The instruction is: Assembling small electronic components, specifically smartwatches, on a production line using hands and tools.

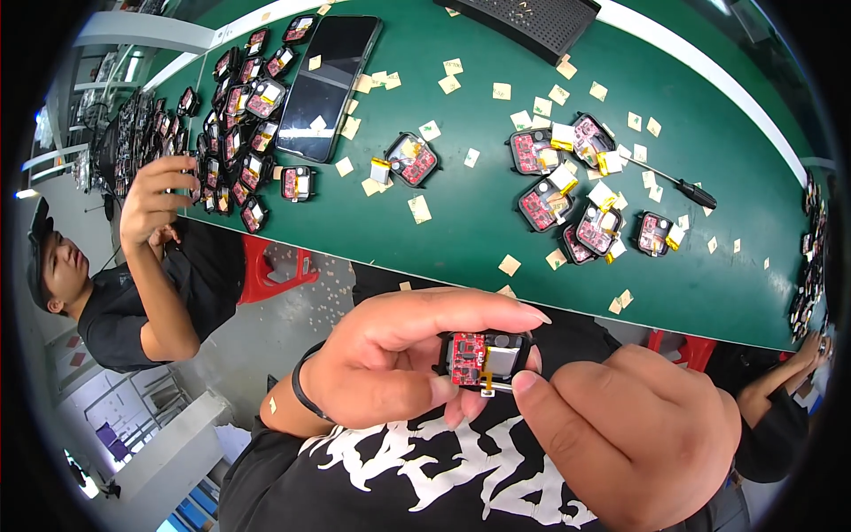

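Beside the tabletop (pixel 479 239) bearing one phone (pixel 332 75) and one screwdriver (pixel 697 193), the left hand (pixel 381 341) pinches one opened device (pixel 468 359); whether the right hand (pixel 638 434) pinches anything, I cannot tell

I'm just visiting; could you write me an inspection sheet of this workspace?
Surface: green table, strewn with paper squares.
Job's things: black case with red board and silver battery; heap of open cases at left, smaller group at right.
Clutter: phone, screwdriver, perforated black box.
Hands: left hand holds the case; right hand is at its lower right edge, grip unclear.
Cables: short yellow ribbon at the case's lower edge.
Surroundings: seated person at left, red stool.
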The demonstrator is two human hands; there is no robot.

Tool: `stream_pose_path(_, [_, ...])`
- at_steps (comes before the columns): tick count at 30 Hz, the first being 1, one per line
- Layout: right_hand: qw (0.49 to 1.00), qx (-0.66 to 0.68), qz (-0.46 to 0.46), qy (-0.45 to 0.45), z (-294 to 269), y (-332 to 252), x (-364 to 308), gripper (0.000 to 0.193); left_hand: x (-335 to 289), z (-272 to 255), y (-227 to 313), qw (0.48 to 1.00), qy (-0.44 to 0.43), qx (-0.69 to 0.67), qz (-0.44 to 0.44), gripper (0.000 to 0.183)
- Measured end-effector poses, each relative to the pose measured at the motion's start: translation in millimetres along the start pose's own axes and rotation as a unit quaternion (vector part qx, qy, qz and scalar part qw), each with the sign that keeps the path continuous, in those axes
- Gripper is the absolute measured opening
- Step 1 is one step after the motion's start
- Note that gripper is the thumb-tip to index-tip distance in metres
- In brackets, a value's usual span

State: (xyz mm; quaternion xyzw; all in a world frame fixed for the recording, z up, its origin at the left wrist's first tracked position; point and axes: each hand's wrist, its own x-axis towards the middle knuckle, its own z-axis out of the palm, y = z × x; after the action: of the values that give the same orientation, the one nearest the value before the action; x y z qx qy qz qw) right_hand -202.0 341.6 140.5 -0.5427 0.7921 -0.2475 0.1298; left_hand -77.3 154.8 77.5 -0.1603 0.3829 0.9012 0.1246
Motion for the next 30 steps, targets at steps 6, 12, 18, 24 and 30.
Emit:
stream_pose_path(6, [0.985, 0.063, -0.131, -0.096, -10, 25, 1, 0.039, -3, -3, -1, 1.000, -0.001, -0.016, -0.011, 0.056])
stream_pose_path(12, [0.993, 0.006, -0.120, -0.013, 4, 20, 12, 0.024, 2, -13, -1, 0.991, -0.034, -0.111, -0.070, 0.060])
stream_pose_path(18, [0.989, 0.038, -0.144, 0.003, 11, 23, 13, 0.022, -1, -11, 9, 0.990, -0.021, -0.106, -0.094, 0.063])
stream_pose_path(24, [0.987, 0.041, -0.157, -0.005, 6, 24, 8, 0.023, -10, -4, 12, 0.996, -0.007, -0.042, -0.078, 0.058])
stream_pose_path(30, [0.990, 0.043, -0.131, 0.011, 5, 16, 4, 0.022, -5, -6, 10, 0.996, -0.075, 0.044, 0.007, 0.057])
